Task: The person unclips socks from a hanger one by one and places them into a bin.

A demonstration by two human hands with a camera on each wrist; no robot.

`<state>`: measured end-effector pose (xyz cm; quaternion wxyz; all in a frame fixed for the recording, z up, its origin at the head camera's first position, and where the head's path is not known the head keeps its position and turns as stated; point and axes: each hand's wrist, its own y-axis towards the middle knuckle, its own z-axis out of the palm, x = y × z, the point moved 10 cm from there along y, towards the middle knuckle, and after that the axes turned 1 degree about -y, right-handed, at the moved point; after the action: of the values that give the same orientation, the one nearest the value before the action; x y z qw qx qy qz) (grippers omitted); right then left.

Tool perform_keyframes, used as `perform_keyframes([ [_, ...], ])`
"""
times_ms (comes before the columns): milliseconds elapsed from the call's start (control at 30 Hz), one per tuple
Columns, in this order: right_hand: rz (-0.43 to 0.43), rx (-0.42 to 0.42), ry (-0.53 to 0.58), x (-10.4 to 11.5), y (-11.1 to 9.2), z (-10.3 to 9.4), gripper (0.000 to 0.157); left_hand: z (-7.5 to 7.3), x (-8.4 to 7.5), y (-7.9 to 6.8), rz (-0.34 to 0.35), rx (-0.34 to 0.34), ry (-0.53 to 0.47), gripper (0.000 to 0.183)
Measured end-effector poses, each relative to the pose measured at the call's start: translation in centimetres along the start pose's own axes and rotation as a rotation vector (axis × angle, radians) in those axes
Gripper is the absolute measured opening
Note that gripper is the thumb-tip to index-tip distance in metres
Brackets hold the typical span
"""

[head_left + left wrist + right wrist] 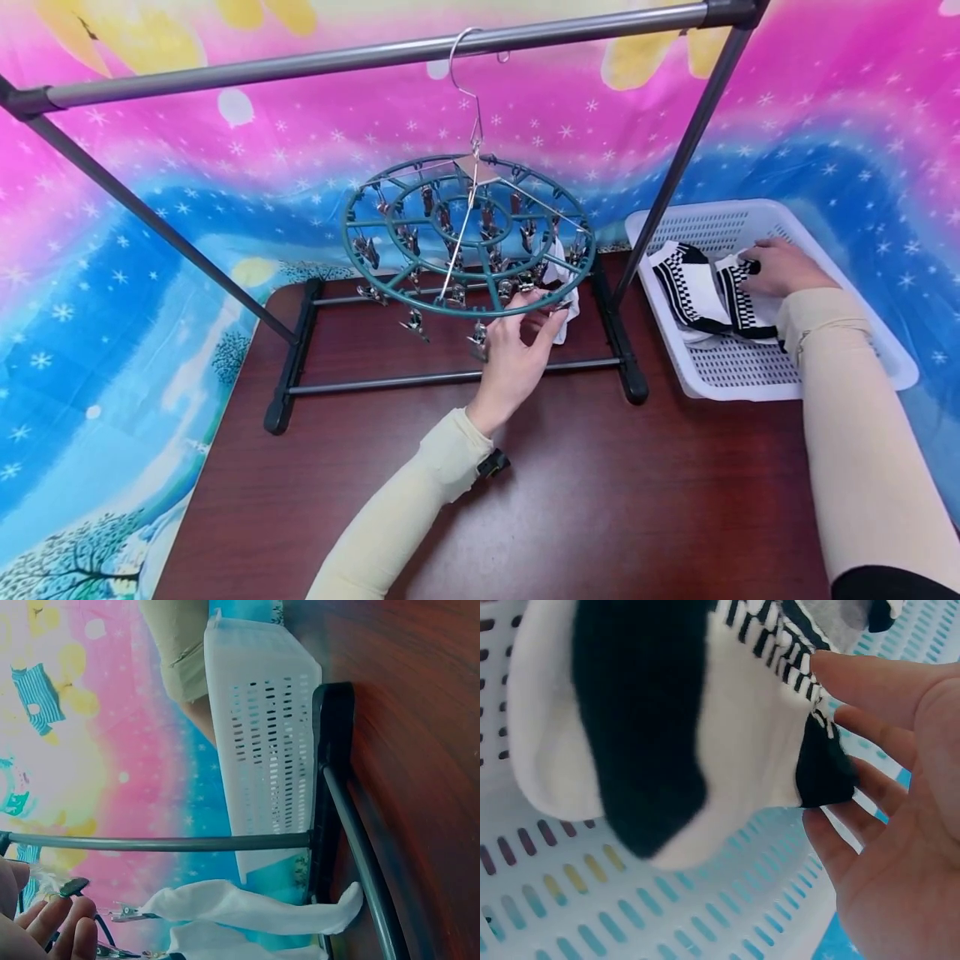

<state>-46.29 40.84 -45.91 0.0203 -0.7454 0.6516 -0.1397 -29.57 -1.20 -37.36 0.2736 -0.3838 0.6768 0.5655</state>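
Observation:
A round green clip hanger [468, 310] hangs by its metal hook, with many small clips below its rings. My left hand [517, 346] is at its front right rim, thumb and fingers curled round the edge. White socks [255, 906] hang from clips close to that hand in the left wrist view. Inside a white perforated basket [742, 385], my right hand [787, 268] pinches a white sock with black patches and a checkered band [757, 742] between thumb and fingers. Another patterned sock [690, 287] lies to its left.
A grey metal rack [375, 57] stands over the dark red-brown table [585, 492]; its top bar carries the hanger. The rack's right foot [634, 383] is beside the basket. A colourful printed cloth [135, 333] surrounds the table's back and left side.

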Motion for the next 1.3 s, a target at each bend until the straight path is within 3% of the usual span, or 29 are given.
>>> perform_keyframes([
  [167, -0.022, 0.043, -0.017, 0.4, -0.1, -0.1, 0.062, 0.4, -0.4, -0.8, -0.034, 0.049, -0.027, 0.029],
  [267, -0.031, 0.056, -0.018, 0.5, -0.3, 0.0, 0.061, 1.1, -1.4, -1.3, 0.017, 0.120, 0.024, 0.025],
  [367, -0.017, 0.053, -0.002, 0.4, -0.4, 0.1, 0.061, 2.6, -3.0, -2.3, 0.132, 0.277, 0.102, 0.023],
  [467, -0.023, 0.020, 0.016, 0.9, -0.6, -0.3, 0.058, 3.8, -5.1, -3.8, 0.295, 0.440, 0.205, 0.021],
  [567, -0.036, -0.042, 0.056, 2.2, -1.0, -1.4, 0.054, 3.2, -8.0, -5.2, 0.495, 0.509, 0.264, 0.021],
  [633, -0.056, -0.115, 0.076, 3.7, -1.6, -2.9, 0.051, 1.5, -10.1, -5.6, 0.665, 0.465, 0.285, 0.022],
  [667, -0.068, -0.167, 0.093, 4.6, -2.1, -3.8, 0.049, 0.3, -11.2, -5.8, 0.755, 0.411, 0.294, 0.023],
  [733, -0.102, -0.306, 0.134, 6.5, -3.5, -6.1, 0.044, -2.9, -13.0, -5.7, 0.919, 0.234, 0.316, 0.025],
  [800, -0.142, -0.483, 0.164, 8.8, -5.4, -8.7, 0.037, -6.4, -13.8, -5.1, 0.995, 0.016, 0.348, 0.030],
  [900, -0.219, -0.763, 0.252, 12.9, -9.2, -12.0, 0.028, -11.9, -13.1, -3.3, 0.914, -0.251, 0.345, 0.035],
  [1000, -0.340, -0.958, 0.329, 17.8, -13.3, -13.9, 0.024, -16.4, -10.8, -1.4, 0.721, -0.364, 0.368, 0.042],
  [1067, -0.473, -1.023, 0.361, 21.7, -15.7, -14.3, 0.023, -18.4, -9.1, -0.3, 0.601, -0.366, 0.421, 0.041],
  [1167, -0.703, -1.004, 0.363, 27.7, -18.3, -13.8, 0.025, -19.8, -7.1, 0.7, 0.479, -0.317, 0.527, 0.033],
  [1233, -0.858, -0.963, 0.327, 31.4, -19.5, -12.9, 0.027, -19.9, -6.4, 1.0, 0.449, -0.282, 0.577, 0.029],
  [1300, -0.955, -0.914, 0.255, 34.1, -20.1, -11.7, 0.030, -19.7, -5.9, 1.1, 0.447, -0.261, 0.611, 0.025],
])
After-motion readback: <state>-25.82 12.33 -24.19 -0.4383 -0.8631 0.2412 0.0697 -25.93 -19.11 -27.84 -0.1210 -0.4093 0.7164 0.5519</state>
